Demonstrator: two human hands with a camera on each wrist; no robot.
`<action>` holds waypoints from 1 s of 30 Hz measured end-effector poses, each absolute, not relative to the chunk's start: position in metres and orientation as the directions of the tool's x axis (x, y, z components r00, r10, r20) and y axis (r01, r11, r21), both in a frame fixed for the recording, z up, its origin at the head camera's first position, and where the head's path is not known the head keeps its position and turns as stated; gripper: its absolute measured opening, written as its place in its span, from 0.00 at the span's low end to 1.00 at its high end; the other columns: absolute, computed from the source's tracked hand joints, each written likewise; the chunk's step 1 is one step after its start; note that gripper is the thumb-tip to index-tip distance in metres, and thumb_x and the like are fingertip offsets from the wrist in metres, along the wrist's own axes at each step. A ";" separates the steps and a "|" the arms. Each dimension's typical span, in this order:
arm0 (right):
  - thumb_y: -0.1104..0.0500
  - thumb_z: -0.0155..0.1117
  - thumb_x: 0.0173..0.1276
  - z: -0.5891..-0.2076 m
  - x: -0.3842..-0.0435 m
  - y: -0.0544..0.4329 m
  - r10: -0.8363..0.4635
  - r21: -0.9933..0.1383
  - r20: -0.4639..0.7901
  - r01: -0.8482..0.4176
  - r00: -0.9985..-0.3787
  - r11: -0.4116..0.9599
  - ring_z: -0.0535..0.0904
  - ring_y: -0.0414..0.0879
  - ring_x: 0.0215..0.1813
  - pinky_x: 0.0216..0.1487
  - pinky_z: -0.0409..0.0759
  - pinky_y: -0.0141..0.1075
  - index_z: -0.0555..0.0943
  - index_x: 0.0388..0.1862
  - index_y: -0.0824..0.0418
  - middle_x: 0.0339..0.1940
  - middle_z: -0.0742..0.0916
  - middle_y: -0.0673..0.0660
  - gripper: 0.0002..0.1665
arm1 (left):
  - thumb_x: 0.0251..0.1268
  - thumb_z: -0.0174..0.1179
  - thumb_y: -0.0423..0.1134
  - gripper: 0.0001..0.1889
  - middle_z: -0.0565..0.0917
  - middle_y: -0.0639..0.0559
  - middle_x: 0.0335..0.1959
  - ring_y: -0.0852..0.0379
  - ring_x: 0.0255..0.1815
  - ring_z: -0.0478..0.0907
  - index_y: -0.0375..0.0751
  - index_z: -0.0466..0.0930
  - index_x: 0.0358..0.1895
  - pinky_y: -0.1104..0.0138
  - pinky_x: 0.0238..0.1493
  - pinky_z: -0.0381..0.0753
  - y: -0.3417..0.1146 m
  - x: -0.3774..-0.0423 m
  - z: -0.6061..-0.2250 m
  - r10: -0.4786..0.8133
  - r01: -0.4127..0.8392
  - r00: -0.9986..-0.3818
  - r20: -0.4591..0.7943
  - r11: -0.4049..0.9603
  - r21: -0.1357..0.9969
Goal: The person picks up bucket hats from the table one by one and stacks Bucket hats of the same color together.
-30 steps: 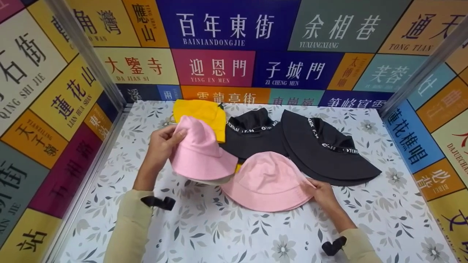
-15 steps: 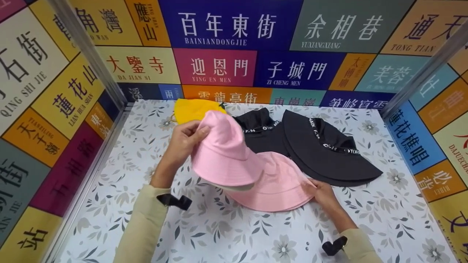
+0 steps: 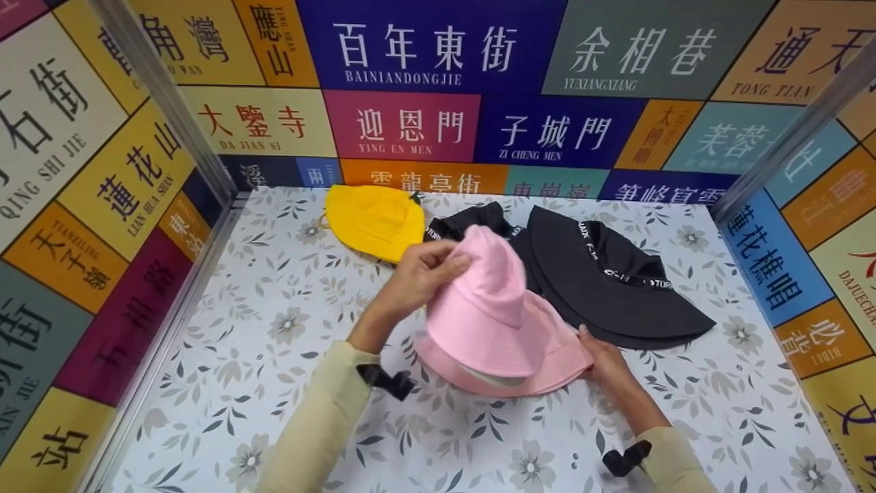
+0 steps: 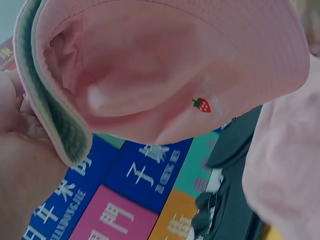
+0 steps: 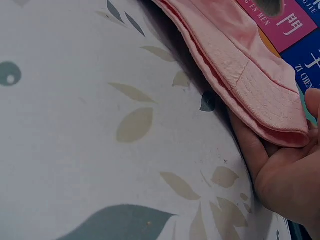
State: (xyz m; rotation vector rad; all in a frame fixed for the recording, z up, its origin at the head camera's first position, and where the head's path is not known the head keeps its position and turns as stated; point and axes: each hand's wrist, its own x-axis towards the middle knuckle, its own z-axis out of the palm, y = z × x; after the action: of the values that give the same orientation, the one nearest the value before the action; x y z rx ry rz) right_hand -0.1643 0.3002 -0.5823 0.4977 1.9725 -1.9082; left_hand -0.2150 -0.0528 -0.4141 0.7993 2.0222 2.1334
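My left hand (image 3: 421, 277) pinches the crown side of a pink bucket hat (image 3: 482, 301), held up with its brim hanging down. In the left wrist view its pink panel carries a small strawberry motif (image 4: 202, 105), and a grey-green layer (image 4: 65, 120) shows between the brim edges. Beneath it, a second, peach-pink bucket hat (image 3: 567, 350) lies on the table, partly hidden. At that hat's right edge is my right hand (image 3: 611, 366). The right wrist view shows its fingers (image 5: 250, 145) under the folded brim (image 5: 270, 110), while the thumb stands apart above.
Behind lie a yellow hat (image 3: 376, 220), a black hat (image 3: 489, 218) partly covered by the pink ones, and a wide-brimmed black hat (image 3: 609, 301) to the right. Printed panels (image 3: 410, 127) wall the flower-patterned table (image 3: 226, 383) at the back and sides.
My left hand has carried its pink hat rightward, over the peach-pink hat, uncovering the yellow one. The right hand has stayed at the brim, its thumb now lifted off it.
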 end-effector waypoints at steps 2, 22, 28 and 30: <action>0.36 0.43 0.79 -0.582 -0.163 0.302 -0.016 -0.875 -0.483 0.483 -0.875 -0.028 0.84 0.35 0.39 0.42 0.84 0.31 0.71 0.66 0.67 0.36 0.87 0.44 0.38 | 0.72 0.55 0.28 0.11 0.84 0.60 0.30 0.64 0.27 0.75 0.21 0.80 0.49 0.73 0.29 0.76 -0.039 -0.216 -0.415 0.432 0.280 -0.848 0.308 -0.128 0.951; 0.29 0.28 0.77 -0.581 -0.165 0.313 -0.209 -0.843 -0.487 0.519 -0.848 -0.141 0.83 0.38 0.49 0.52 0.80 0.34 0.62 0.72 0.64 0.45 0.86 0.45 0.45 | 0.72 0.58 0.31 0.11 0.84 0.32 0.37 0.67 0.29 0.74 0.25 0.83 0.49 0.75 0.32 0.73 0.020 -0.218 -0.470 0.472 0.261 -0.836 0.280 -0.106 0.959; 0.42 0.46 0.80 -0.585 -0.162 0.312 -0.222 -0.897 -0.404 0.431 -0.888 -0.093 0.83 0.36 0.43 0.49 0.81 0.33 0.79 0.53 0.52 0.38 0.87 0.44 0.21 | 0.70 0.60 0.31 0.11 0.85 0.41 0.33 0.67 0.27 0.74 0.25 0.84 0.47 0.75 0.31 0.72 0.006 -0.215 -0.489 0.411 0.218 -0.882 0.233 -0.082 0.972; 0.49 0.53 0.79 -0.587 -0.161 0.312 -0.202 -0.912 -0.383 0.404 -0.902 -0.074 0.83 0.35 0.43 0.49 0.82 0.30 0.80 0.54 0.54 0.38 0.88 0.43 0.15 | 0.69 0.61 0.31 0.10 0.85 0.46 0.31 0.67 0.27 0.73 0.27 0.84 0.46 0.75 0.30 0.71 0.000 -0.215 -0.497 0.395 0.211 -0.893 0.215 -0.055 0.976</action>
State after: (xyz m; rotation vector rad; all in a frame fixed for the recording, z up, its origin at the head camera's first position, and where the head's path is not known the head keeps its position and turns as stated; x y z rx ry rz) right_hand -0.1611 0.3122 -0.5868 0.2167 1.8039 -2.0282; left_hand -0.2147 0.0001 -0.4969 0.6675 2.0633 2.0856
